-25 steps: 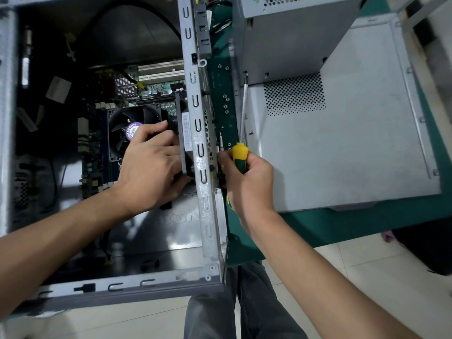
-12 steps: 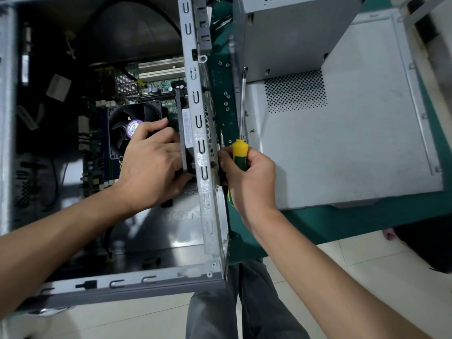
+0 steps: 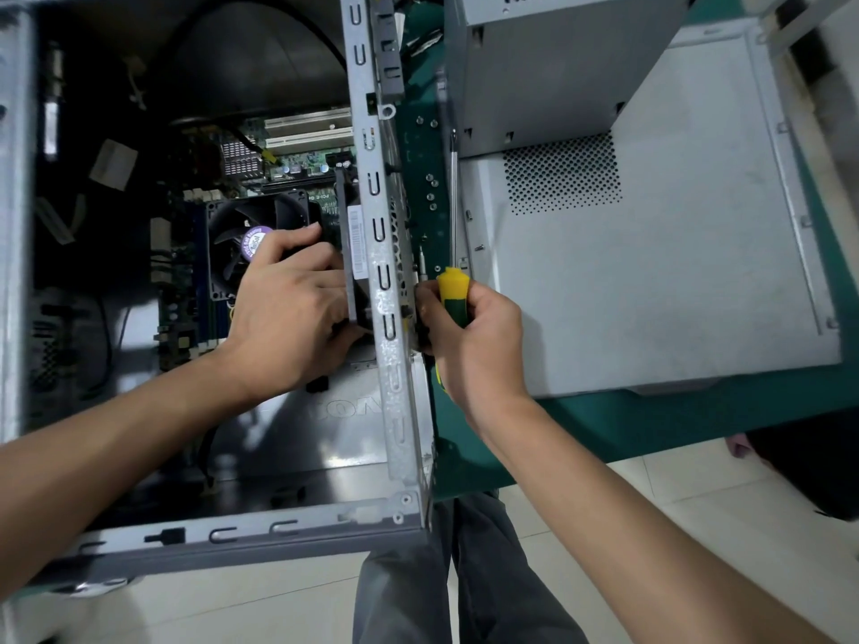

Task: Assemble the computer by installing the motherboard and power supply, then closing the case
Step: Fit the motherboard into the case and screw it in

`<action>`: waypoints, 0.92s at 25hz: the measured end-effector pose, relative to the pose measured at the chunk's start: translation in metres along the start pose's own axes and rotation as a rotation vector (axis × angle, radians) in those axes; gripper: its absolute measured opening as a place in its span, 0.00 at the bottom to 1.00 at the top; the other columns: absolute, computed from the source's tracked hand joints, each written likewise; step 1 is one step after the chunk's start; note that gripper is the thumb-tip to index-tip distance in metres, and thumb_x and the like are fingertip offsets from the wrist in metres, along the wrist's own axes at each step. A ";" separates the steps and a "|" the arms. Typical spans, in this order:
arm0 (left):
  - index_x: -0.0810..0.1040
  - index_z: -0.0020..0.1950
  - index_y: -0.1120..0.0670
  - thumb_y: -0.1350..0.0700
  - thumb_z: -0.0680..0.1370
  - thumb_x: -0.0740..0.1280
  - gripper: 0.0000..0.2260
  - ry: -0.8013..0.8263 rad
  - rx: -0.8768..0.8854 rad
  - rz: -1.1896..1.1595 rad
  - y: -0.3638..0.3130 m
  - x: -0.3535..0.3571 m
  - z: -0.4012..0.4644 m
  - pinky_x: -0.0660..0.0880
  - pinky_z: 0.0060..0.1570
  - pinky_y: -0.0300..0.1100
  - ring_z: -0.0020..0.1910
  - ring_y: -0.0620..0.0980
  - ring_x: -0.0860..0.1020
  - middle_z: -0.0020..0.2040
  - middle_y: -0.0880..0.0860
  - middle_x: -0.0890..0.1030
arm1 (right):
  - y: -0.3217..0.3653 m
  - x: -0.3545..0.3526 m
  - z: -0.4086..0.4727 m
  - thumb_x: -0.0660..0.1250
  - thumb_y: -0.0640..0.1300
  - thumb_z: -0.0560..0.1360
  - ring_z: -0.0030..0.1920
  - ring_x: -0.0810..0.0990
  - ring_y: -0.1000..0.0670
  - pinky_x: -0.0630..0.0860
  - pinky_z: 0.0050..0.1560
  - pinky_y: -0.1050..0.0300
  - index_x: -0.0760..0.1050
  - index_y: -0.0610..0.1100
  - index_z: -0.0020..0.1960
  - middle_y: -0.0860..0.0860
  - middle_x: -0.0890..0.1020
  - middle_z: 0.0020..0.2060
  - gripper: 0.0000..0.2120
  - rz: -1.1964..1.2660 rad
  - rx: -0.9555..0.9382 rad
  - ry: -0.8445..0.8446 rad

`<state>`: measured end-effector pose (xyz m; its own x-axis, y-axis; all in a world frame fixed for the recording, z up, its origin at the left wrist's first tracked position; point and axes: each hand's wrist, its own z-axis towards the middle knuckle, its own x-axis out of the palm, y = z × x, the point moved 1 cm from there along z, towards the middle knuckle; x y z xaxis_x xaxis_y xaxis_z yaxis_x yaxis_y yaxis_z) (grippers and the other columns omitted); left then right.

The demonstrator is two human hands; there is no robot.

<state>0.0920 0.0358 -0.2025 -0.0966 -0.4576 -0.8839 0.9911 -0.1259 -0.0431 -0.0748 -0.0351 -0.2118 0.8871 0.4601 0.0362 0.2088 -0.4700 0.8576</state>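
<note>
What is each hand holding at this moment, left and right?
Left hand: inside the computer case, gripping a dark flat part at the case wall.
Right hand: closed around the screwdriver, shaft pointing away.

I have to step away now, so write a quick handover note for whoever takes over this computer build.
Left hand: inside the open case, gripping a black fan-like part at the rear wall.
Right hand: outside that wall, holding the screwdriver, shaft pointing away.
Done: motherboard is in the case.
Left: power supply sits on the side panel on the table; install it, then close the case.
</note>
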 end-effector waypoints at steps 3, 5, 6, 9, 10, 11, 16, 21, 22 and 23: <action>0.67 0.32 0.53 0.59 0.75 0.64 0.12 -0.002 0.003 0.007 0.001 0.001 -0.003 0.52 0.67 0.33 0.38 0.51 0.68 0.28 0.50 0.69 | 0.003 -0.006 0.000 0.70 0.42 0.77 0.34 0.76 0.48 0.79 0.38 0.41 0.81 0.39 0.43 0.37 0.82 0.37 0.07 -0.036 -0.029 0.019; 0.66 0.33 0.52 0.58 0.74 0.65 0.11 0.009 0.004 -0.005 0.002 0.002 -0.005 0.52 0.67 0.34 0.39 0.51 0.69 0.29 0.50 0.70 | 0.006 -0.010 -0.001 0.71 0.41 0.76 0.34 0.77 0.52 0.77 0.35 0.52 0.83 0.42 0.44 0.42 0.83 0.34 0.04 -0.034 -0.037 0.050; 0.67 0.34 0.52 0.58 0.74 0.65 0.11 0.014 0.003 -0.009 0.003 0.002 -0.006 0.52 0.68 0.34 0.39 0.52 0.70 0.29 0.50 0.70 | 0.007 -0.011 -0.002 0.71 0.40 0.75 0.33 0.77 0.54 0.76 0.36 0.57 0.84 0.44 0.44 0.47 0.83 0.33 0.03 -0.018 -0.030 0.049; 0.67 0.33 0.52 0.58 0.75 0.64 0.12 0.002 0.006 -0.002 0.002 0.002 -0.006 0.52 0.68 0.34 0.39 0.52 0.70 0.29 0.49 0.71 | 0.009 -0.009 -0.003 0.71 0.36 0.73 0.31 0.78 0.56 0.74 0.34 0.63 0.84 0.45 0.43 0.52 0.83 0.32 0.06 0.054 0.010 0.041; 0.67 0.33 0.52 0.58 0.76 0.63 0.12 -0.005 0.008 -0.004 0.001 0.002 -0.005 0.52 0.69 0.34 0.39 0.52 0.70 0.29 0.49 0.71 | 0.010 -0.007 -0.003 0.70 0.34 0.73 0.30 0.78 0.56 0.74 0.33 0.64 0.84 0.46 0.42 0.52 0.83 0.31 0.08 0.083 0.025 0.048; 0.67 0.33 0.52 0.58 0.76 0.63 0.12 -0.007 0.010 -0.007 0.002 0.002 -0.005 0.52 0.69 0.34 0.39 0.52 0.70 0.29 0.49 0.71 | 0.010 -0.006 -0.004 0.70 0.33 0.73 0.29 0.77 0.57 0.74 0.32 0.64 0.84 0.46 0.41 0.52 0.83 0.31 0.09 0.109 0.040 0.057; 0.62 0.37 0.49 0.57 0.78 0.60 0.11 -0.015 0.012 -0.059 0.001 0.001 -0.003 0.52 0.68 0.34 0.38 0.50 0.68 0.29 0.48 0.67 | 0.009 -0.010 -0.006 0.70 0.34 0.73 0.30 0.75 0.53 0.74 0.30 0.60 0.85 0.45 0.43 0.48 0.82 0.32 0.09 0.212 0.111 0.100; 0.50 0.42 0.43 0.58 0.78 0.59 0.18 0.013 0.013 -0.104 -0.001 0.001 -0.001 0.54 0.64 0.33 0.36 0.47 0.60 0.38 0.44 0.51 | 0.005 -0.008 -0.010 0.70 0.35 0.74 0.30 0.75 0.52 0.75 0.32 0.59 0.85 0.48 0.42 0.49 0.81 0.32 0.10 0.214 0.101 0.077; 0.53 0.41 0.44 0.58 0.76 0.61 0.17 0.024 0.012 -0.105 0.000 0.001 -0.001 0.56 0.61 0.34 0.36 0.48 0.62 0.37 0.44 0.52 | 0.004 -0.008 -0.010 0.70 0.35 0.74 0.30 0.74 0.52 0.75 0.32 0.59 0.86 0.49 0.41 0.48 0.80 0.32 0.11 0.220 0.098 0.081; 0.54 0.39 0.45 0.59 0.76 0.62 0.17 0.032 0.008 -0.108 0.000 0.001 -0.001 0.57 0.59 0.36 0.36 0.48 0.62 0.37 0.44 0.53 | 0.004 -0.009 -0.010 0.69 0.35 0.74 0.30 0.73 0.51 0.75 0.31 0.59 0.86 0.49 0.41 0.48 0.80 0.32 0.11 0.216 0.092 0.089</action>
<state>0.0918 0.0360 -0.2042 -0.1998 -0.4129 -0.8886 0.9742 -0.1804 -0.1352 -0.0856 -0.0334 -0.2033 0.8764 0.4040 0.2622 0.0585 -0.6296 0.7747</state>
